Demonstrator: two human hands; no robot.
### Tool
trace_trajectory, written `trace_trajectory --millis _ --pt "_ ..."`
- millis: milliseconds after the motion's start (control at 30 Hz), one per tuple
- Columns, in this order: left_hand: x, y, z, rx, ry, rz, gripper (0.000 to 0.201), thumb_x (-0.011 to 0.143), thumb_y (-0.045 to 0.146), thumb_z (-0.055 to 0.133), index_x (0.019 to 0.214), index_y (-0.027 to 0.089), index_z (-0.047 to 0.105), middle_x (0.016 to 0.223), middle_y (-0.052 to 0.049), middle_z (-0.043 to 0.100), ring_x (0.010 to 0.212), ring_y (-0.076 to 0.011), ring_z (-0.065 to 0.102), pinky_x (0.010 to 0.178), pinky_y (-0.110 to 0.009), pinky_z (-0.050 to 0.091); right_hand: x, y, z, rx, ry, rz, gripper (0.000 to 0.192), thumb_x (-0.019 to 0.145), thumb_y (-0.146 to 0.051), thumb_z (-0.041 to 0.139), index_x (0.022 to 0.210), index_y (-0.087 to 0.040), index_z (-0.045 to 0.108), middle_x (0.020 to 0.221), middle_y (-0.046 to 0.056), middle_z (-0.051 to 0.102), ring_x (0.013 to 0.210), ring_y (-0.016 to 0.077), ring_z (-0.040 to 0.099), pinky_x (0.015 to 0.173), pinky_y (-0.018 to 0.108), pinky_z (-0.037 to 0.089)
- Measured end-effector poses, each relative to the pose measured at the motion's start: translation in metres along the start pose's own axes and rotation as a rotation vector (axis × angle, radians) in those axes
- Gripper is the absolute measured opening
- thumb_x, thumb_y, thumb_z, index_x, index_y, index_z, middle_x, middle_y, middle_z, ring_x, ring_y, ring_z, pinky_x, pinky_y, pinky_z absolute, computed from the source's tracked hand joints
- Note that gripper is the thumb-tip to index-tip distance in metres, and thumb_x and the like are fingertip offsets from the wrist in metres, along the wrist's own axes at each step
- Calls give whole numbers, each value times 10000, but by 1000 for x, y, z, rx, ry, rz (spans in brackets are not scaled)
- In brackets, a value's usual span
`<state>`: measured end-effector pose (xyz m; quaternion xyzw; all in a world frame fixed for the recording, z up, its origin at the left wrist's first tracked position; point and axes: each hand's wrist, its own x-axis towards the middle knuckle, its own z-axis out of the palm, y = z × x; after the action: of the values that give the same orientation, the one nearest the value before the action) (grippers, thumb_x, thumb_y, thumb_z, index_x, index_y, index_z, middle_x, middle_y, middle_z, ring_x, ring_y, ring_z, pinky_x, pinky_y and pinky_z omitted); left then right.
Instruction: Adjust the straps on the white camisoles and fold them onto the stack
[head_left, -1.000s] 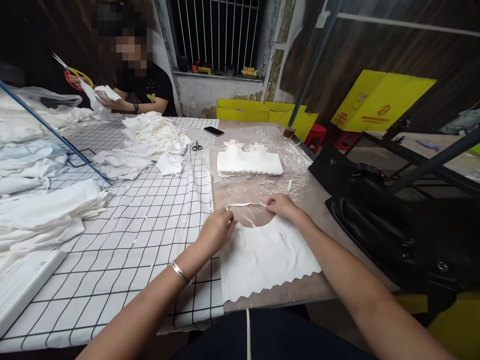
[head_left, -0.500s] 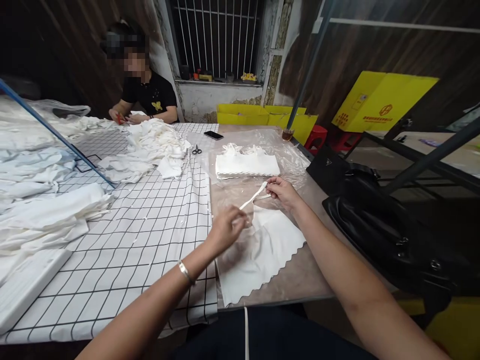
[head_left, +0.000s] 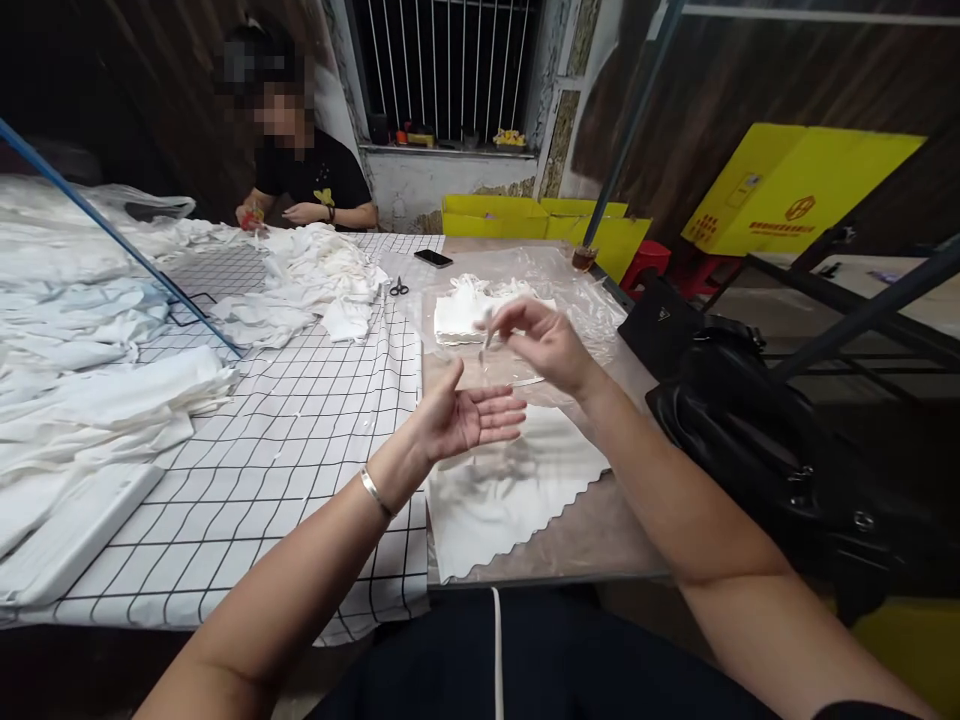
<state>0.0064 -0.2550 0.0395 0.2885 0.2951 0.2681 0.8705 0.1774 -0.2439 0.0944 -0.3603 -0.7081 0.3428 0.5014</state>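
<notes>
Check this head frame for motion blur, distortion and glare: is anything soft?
Head view: the right hand and its white strap are motion-smeared; the left hand is sharper. Wide-angle bowing bends the blue pole. The clear plastic sheet glints faintly; the black bag sits dark.

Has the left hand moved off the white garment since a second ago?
Yes. The left hand has lifted off the white garment and opened palm-up above it, nearer the folded stack than before.

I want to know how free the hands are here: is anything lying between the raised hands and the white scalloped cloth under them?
Nothing visible does. The left hand and right hand hover in open air above the white scalloped cloth.
</notes>
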Motion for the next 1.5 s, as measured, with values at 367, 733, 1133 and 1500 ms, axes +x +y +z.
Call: trace_trajectory --millis 367,733,1133,1500 --pt "12 15 -22 -307 147 180 420 924 413 415 1049 72 627 789 -115 704 720 -195 693 663 -307 569 -186 71 -64 -799 275 871 312 666 -232 623 960 -215 520 610 -42 539 596 183 564 599 284 404" --pt "22 -2 -12 309 -231 102 473 927 407 308 1210 219 638 1387 -70 545 1256 -264 491 916 -399 471 -109 19 -3 -220 176 342 226 817 -421 611 829 -201 663 879 59 663 850 205 598 771 314 470" --pt "33 7 -7 467 -279 99 411 949 324 352 1162 159 662 1101 -101 695 1021 -202 630 869 -301 475 -72 59 41 421 96 603 496 516 -417 876 854 -177 603 764 0 614 756 150 599 704 273 476" --pt "45 13 -21 411 -167 -43 446 875 391 409 1159 152 654 1096 -125 689 781 -225 647 645 -336 508 -76 55 44 356 -52 649 401 606 -446 811 755 -182 547 733 15 674 606 109 539 543 219 355"
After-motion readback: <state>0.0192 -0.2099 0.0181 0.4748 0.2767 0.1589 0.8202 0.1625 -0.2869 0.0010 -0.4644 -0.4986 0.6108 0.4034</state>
